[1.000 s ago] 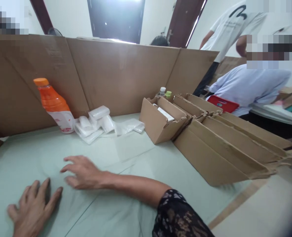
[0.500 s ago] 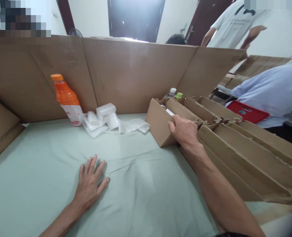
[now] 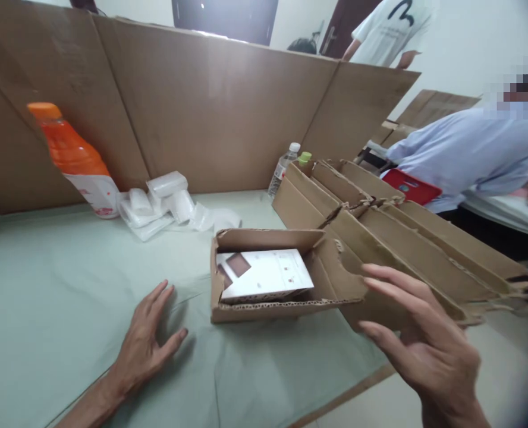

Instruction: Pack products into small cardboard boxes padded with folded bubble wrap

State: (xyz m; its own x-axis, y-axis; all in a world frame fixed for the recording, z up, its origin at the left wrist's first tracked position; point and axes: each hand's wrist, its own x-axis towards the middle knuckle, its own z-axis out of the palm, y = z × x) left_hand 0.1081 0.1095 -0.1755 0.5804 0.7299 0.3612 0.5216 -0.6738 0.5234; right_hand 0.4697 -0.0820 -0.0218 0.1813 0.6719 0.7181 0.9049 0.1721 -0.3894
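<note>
An open-topped cardboard box (image 3: pixel 264 312) stands on the green cloth between my hands, its right end cut into a notch. Inside lies a white printed carton (image 3: pixel 270 270) with brown patches, tilted a little. My right hand (image 3: pixel 429 336) is just beyond the notched end, fingers apart and holding nothing; whether a fingertip touches the cardboard I cannot tell. To the left of the box, my left hand (image 3: pixel 145 336) hovers at or just over the cloth, open, thumb apart from the fingers.
Folded clear plastic bags (image 3: pixel 159 202) lie behind, beside an orange bottle (image 3: pixel 79 160). A tall cardboard screen (image 3: pixel 219 113) lines the back. Several open cardboard bins (image 3: pixel 407 255) and a water bottle (image 3: pixel 284 169) stand right. Beyond them is a person in light blue (image 3: pixel 473 148) with a red object (image 3: pixel 411 187).
The cardboard box has come from beside the bins to the cloth in front of me. My right hand has let go of it. The view has turned rightward and down.
</note>
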